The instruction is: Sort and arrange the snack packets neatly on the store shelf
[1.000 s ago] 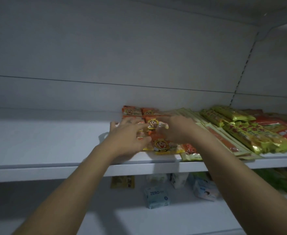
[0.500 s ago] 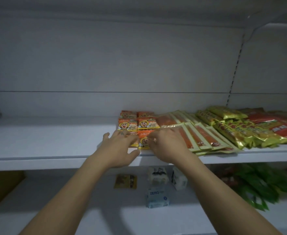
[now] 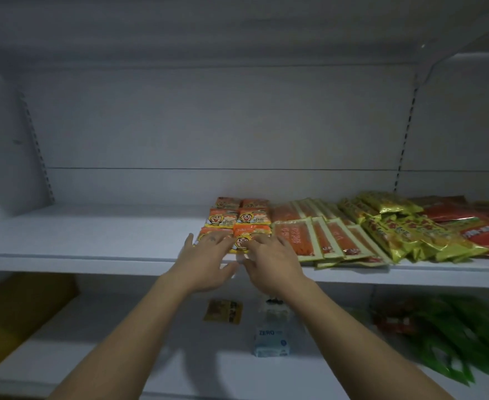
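While both hands rest flat over the front row, the small orange-and-yellow plastic snack packets with a cartoon face (image 3: 239, 223) are laid in a two-wide block on the white metal store shelf (image 3: 93, 243), reaching from its front edge toward the back wall. Left hand (image 3: 207, 262): splayed, fingers on the front-left packet, nothing gripped. Right hand (image 3: 272, 262): splayed too, fingertips on the front-right packet, nothing gripped.

Step in hand, as judged: front row is being squared up.

Done well as follows:
- Palms kept flat, light downward pressure only, so the slick film is slid, not crumpled.
- Front edges lined up parallel to the shelf lip and kept behind it; the front pair sits close to the edge and could be tipped off.
- Right column held just beside the long orange packets with pale green borders (image 3: 324, 241), no overlap.
- Overlap of each row matched to the row behind.

Glossy yellow-green foil packets (image 3: 393, 226) further right are stacked loosely and look not yet tidied; red packets (image 3: 480, 229) lie beyond them.
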`<state>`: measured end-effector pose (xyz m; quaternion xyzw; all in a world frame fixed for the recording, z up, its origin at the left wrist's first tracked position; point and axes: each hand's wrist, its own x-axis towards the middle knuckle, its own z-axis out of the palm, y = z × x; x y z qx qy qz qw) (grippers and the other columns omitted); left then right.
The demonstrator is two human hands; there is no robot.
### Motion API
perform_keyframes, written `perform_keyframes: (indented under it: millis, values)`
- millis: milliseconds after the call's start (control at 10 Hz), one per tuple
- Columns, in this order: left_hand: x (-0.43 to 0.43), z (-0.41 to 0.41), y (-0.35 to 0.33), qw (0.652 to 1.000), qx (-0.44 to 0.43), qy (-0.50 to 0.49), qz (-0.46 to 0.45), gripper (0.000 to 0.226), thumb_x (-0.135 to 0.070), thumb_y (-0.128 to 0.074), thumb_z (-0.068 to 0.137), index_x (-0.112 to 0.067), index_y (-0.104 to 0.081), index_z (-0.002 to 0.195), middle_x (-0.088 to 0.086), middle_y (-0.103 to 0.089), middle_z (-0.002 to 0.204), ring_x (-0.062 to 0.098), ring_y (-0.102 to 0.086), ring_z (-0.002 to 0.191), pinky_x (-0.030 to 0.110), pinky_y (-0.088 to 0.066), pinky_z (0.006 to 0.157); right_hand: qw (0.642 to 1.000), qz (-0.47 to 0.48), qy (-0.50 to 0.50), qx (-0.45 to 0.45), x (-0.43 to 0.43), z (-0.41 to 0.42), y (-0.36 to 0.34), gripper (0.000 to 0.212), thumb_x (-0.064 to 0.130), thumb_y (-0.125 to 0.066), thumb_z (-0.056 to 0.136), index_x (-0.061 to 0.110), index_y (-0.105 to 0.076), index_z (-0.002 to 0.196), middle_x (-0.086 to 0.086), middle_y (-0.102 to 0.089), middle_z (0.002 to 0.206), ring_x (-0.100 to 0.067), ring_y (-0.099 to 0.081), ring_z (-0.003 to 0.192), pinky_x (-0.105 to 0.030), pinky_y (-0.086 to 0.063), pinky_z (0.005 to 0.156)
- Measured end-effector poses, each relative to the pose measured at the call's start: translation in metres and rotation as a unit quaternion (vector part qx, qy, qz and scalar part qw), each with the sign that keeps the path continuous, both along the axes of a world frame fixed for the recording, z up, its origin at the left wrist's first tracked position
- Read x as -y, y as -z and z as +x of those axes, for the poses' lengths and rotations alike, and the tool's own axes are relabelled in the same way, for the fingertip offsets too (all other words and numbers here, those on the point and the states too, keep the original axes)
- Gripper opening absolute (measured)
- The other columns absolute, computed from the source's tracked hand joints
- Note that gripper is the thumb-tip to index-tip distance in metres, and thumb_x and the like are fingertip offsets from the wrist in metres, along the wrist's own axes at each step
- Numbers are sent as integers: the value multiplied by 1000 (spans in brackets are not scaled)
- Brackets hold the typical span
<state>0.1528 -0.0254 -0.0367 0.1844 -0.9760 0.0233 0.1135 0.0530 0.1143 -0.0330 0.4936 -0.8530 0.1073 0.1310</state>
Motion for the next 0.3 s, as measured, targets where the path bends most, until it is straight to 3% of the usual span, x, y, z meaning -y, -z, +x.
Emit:
perform_keyframes:
  millis: [200,300]
  values:
    - [-38,2,-12,997,-64,-9,-35,63,-55,-47,96,-33,-28,152,-4,-30,160,18,-24,148,45,-11,121,1000,2,18,-7,-38,-10,-19,60,47,-47,99,27,-29,153,-5,-34,157,-27,-29,144,-47,-17,120]
    - [-57,1,-20,995,-84,-12,-54,62,-57,-47,95,-33,-31,151,-4,-37,157,18,-30,144,46,-20,120,999,-20,23,-21,-57,-16,-32,61,47,-48,98,28,-30,152,-4,-33,158,-26,-28,144,-48,-17,119]
